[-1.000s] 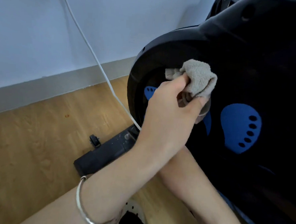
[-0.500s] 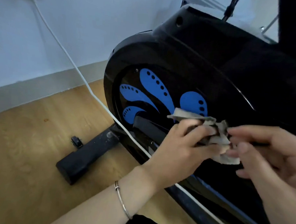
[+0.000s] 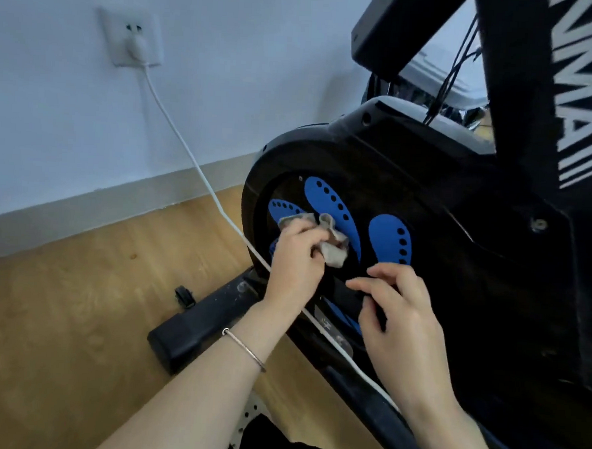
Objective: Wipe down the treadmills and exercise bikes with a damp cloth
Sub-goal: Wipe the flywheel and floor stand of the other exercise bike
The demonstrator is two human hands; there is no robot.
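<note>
Gripping the cloth (image 3: 336,253), slanted upper-left to lower-right: left hand (image 3: 296,258), fingers clamped; right hand (image 3: 402,319), fingers apart.

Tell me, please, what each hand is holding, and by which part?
The left hand grips the cloth by its bunched middle, with both ends loose. Whether the right hand holds anything cannot be told.

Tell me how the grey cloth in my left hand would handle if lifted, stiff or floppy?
Probably floppy: the cloth is bunched into soft folds where the left hand grips it. Likely light too, since that one hand alone holds it up beside the bike.
</note>
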